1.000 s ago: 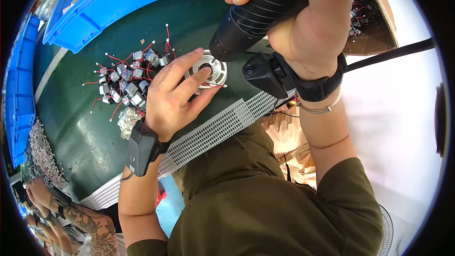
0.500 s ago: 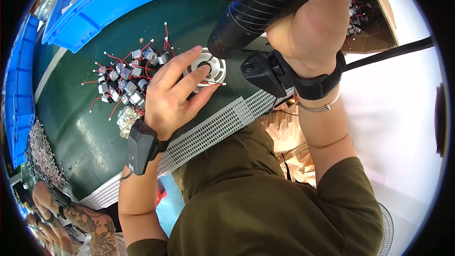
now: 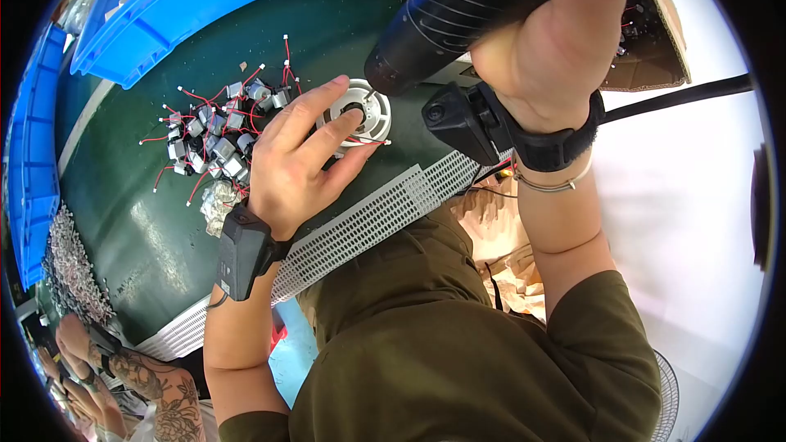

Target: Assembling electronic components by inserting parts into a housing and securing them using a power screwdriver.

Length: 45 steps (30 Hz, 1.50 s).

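Observation:
In my right hand (image 3: 565, 41) is a black electric screwdriver (image 3: 458, 20), tilted so that its thin bit points down at a white round plastic housing (image 3: 378, 121). The bit's end is over the spokes; I cannot tell whether it touches a screw. My left hand (image 3: 299, 155) steadies this housing on the green table, its fingers across the rim and on the dark centre and its thumb on the near side. A red-and-black lead with a small white plug comes out beside the thumb. Close to the left hand's far side lies a heap of small motors (image 3: 217, 131) with red wires.
Blue plastic bins (image 3: 188, 12) line the far and left edges of the green tabletop (image 3: 147, 237). Small parts (image 3: 74, 270) are piled at the left. A white perforated strip (image 3: 360, 233) borders the near edge. An open cardboard box (image 3: 655, 41) stands right; a co-worker's tattooed arm (image 3: 164, 389) shows lower left.
My right hand and the screwdriver have shifted slightly to the right, and the bit now shows above the housing. My left hand stays nearly in place.

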Motion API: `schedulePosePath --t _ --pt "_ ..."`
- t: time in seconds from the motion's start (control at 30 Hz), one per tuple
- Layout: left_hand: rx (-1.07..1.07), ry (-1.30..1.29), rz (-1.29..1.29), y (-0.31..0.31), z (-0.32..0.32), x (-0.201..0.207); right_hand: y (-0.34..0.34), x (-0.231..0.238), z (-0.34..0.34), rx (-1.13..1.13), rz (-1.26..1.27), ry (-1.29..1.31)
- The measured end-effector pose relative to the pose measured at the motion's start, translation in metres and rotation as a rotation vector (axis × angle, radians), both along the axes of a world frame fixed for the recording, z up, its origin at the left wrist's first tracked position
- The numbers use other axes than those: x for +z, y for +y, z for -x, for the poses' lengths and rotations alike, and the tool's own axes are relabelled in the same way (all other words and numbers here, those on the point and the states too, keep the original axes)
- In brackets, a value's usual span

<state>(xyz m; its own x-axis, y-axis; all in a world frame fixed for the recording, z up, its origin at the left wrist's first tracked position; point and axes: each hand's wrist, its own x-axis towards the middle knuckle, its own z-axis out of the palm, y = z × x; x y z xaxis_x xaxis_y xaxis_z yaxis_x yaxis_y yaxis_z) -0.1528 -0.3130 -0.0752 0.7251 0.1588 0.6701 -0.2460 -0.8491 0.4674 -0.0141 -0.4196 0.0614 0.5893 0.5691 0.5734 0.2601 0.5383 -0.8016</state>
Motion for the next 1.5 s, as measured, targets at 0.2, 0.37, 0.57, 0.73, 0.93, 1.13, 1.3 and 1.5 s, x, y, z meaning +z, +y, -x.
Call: schedulePosePath --t 0.2,0.37,0.57,0.73,0.93,1.13,1.3,1.5 --pt "-0.005 -0.001 0.000 -0.001 0.000 0.001 0.016 -0.007 -0.017 0.452 -0.272 0.111" --pt "-0.011 0.002 0.004 0.000 0.001 0.000 -0.004 0.001 0.001 0.020 0.040 -0.017" --pt "-0.001 -0.005 0.001 -0.002 0.000 0.001 0.001 -0.008 0.003 0.174 -0.061 0.178" --pt "-0.004 -0.001 0.013 0.001 -0.002 0.002 0.011 -0.006 -0.002 0.041 0.088 0.009" --pt "-0.033 0.004 -0.011 0.004 -0.003 0.011 0.012 -0.002 -0.001 0.659 -0.147 0.711" --pt "-0.001 -0.048 0.010 -0.006 0.004 0.002 0.001 -0.012 0.010 0.157 0.131 -0.015" --pt "0.014 -0.094 0.120 -0.007 0.011 0.000 0.005 0.004 -0.003 0.112 -0.081 -0.007" --pt "0.647 -0.191 0.181 0.114 0.084 0.054 0.037 -0.008 -0.045 -0.162 0.084 -0.012"
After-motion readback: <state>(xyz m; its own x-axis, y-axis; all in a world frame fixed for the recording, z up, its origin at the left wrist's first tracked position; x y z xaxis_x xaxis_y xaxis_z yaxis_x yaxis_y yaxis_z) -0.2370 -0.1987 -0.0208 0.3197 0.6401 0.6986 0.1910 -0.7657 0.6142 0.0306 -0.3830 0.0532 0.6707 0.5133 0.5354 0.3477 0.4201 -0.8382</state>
